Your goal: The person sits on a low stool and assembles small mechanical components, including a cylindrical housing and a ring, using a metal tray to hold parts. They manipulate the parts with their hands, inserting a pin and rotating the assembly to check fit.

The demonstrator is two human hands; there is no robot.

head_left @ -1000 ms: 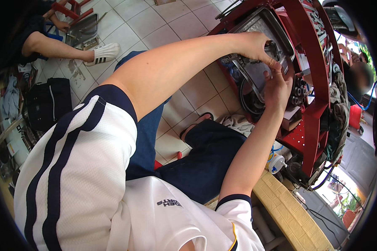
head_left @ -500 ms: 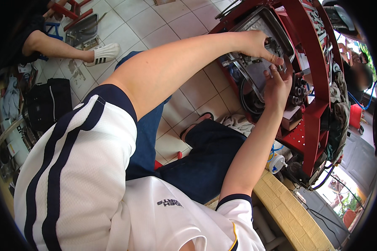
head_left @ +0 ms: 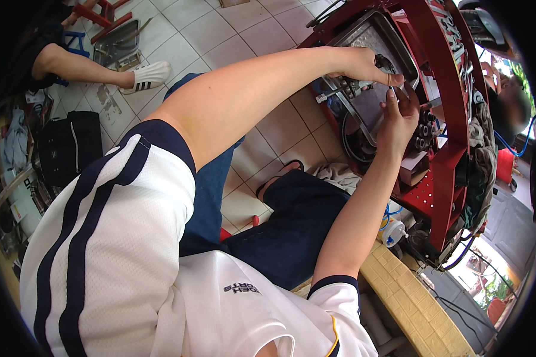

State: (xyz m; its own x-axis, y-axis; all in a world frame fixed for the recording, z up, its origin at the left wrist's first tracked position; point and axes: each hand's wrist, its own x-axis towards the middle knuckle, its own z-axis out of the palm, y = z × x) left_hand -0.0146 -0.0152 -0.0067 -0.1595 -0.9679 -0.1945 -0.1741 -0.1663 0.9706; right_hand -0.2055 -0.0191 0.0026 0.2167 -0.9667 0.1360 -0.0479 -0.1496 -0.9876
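Note:
Over a metal tray (head_left: 393, 37) on a red tool cart, my left hand (head_left: 357, 64) is closed round a dark metal part (head_left: 385, 62). Most of that part lies hidden behind the fingers, and its exact kind does not show. My right hand (head_left: 397, 122) comes up from below, its thumb and bent fingers pinched near my left thumb tip. Whatever small thing sits between those right fingertips is too small to name. Beneath both hands, several metal pieces (head_left: 354, 89) rest in the tray.
Wrenches (head_left: 449, 30) line the upper shelf of the red cart (head_left: 449, 172). Round metal parts (head_left: 424, 130) stand beside my right hand. A yellow bench edge (head_left: 420, 297) runs at lower right. Another person's leg (head_left: 89, 70) reaches in at left, near a black bag (head_left: 71, 149).
My right hand's fingers have shifted and spread a little beside the left thumb. The left hand keeps its hold, with the thumb slightly higher.

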